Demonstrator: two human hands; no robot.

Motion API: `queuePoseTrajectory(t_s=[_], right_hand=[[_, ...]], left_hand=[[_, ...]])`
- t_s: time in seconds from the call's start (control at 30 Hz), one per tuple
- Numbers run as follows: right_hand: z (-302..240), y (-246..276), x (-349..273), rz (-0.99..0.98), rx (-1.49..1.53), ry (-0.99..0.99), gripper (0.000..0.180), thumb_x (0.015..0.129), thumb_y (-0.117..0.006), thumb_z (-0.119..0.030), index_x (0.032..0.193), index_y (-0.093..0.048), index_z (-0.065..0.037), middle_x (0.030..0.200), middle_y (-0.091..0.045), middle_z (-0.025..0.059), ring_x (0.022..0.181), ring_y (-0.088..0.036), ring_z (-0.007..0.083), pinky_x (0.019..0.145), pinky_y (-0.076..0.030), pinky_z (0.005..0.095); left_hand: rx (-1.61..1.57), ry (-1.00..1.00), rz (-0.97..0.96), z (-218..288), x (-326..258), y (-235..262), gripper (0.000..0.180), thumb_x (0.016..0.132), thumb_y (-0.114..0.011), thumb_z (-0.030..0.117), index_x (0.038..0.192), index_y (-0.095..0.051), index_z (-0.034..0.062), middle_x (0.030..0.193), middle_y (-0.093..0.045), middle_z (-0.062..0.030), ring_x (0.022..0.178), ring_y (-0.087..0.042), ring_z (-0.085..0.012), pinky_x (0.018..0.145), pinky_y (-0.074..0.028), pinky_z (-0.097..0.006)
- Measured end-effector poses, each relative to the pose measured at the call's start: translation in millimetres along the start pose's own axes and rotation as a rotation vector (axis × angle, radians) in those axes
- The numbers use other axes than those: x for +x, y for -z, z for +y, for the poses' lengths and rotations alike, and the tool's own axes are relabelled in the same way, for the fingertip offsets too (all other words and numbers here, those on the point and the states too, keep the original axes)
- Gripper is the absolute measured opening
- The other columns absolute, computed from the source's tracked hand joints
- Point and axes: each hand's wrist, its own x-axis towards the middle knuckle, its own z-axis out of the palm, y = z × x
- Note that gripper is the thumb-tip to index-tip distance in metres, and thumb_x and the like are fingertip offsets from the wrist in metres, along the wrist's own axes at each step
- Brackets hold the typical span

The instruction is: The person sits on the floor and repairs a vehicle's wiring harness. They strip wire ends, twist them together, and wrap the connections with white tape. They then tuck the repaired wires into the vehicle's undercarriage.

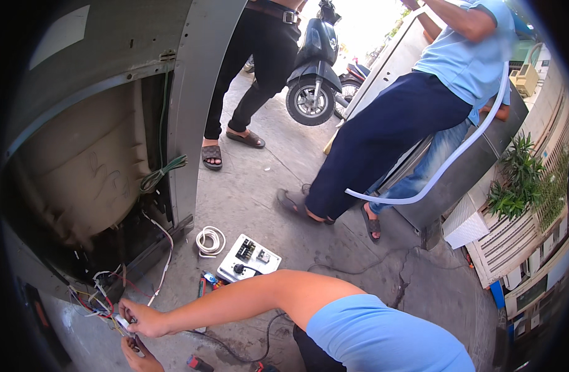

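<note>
Right hand: the right hand [142, 319] reaches across to the lower left on a bare forearm, its fingers pinched together on a small white plastic wire connector [122, 322].
Left hand: the left hand [137, 354] sits just below the right one, fingers curled up toward the same connector; whether they grip it I cannot tell.
Connector: between the fingertips of both hands, at the end of a bundle of thin red, white and yellow wires [95, 297] running up and left from the fingers.
Machine: a grey metal appliance cabinet with its panel open [201, 93] rises above the fingers, a beige drum [80, 173] inside.
Beyond the fingers: a coiled white cord [210, 240] and a white control panel [249, 258] lie on the concrete floor [253, 186], up and right of the hands.
Near the fingers: red-handled pliers [201, 286], just right of the right forearm.
Others: two people stand well beyond; one holds a pale hose [445, 164].
</note>
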Motion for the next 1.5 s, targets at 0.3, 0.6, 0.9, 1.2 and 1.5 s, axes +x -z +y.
queuePoseTrajectory(t_s=[0.3,0.6,0.9,1.2,1.5], right_hand=[[-10,8,-23,-0.010,0.077,0.039,0.044,0.080,-0.065,0.005,0.114,-0.042,-0.009,0.105,-0.052,0.0050,0.106,-0.052,0.0169,0.089,-0.047,0.0361],[-15,60,-58,-0.226,-0.685,0.156,0.043,0.085,-0.073,-0.016,0.120,-0.048,-0.008,0.112,-0.065,0.0144,0.104,-0.066,0.0371,0.083,-0.051,0.0479],[-13,52,-50,-0.294,-0.804,0.147,0.042,0.092,-0.064,-0.023,0.130,-0.057,-0.009,0.123,-0.067,0.0149,0.107,-0.068,0.0371,0.087,-0.055,0.0483],[-59,26,-37,-0.196,-0.853,0.171,0.027,0.100,-0.063,-0.023,0.122,-0.058,-0.008,0.110,-0.074,0.0128,0.084,-0.072,0.0328,0.074,-0.054,0.0442],[-54,27,-14,-0.117,-0.306,-0.265,0.034,0.092,-0.078,-0.016,0.114,-0.054,-0.006,0.097,-0.077,0.0155,0.083,-0.070,0.0173,0.073,-0.054,0.0346]], left_hand=[[-0.295,0.155,-0.158,-58,-8,-24,0.015,0.093,-0.067,-0.001,0.105,-0.065,-0.0088,0.085,-0.064,-0.0168,0.071,-0.060,-0.0283,0.065,-0.047,-0.041],[-0.484,0.269,-0.380,-48,-5,-31,0.014,0.097,-0.058,-0.002,0.109,-0.063,-0.0091,0.087,-0.066,-0.0153,0.073,-0.061,-0.0191,0.067,-0.049,-0.035],[-0.308,0.272,-0.273,-40,5,-14,0.017,0.085,-0.077,0.002,0.098,-0.067,-0.0015,0.087,-0.067,-0.0132,0.077,-0.065,-0.0258,0.069,-0.052,-0.035],[-0.263,0.008,-0.009,-36,-17,-23,0.015,0.082,-0.080,0.000,0.094,-0.072,0.0034,0.088,-0.071,-0.0080,0.077,-0.069,-0.0241,0.068,-0.055,-0.035],[-0.304,0.000,0.106,-23,-18,-36,0.012,0.082,-0.080,-0.002,0.090,-0.074,0.0045,0.084,-0.072,-0.0077,0.069,-0.069,-0.0231,0.062,-0.054,-0.034]])
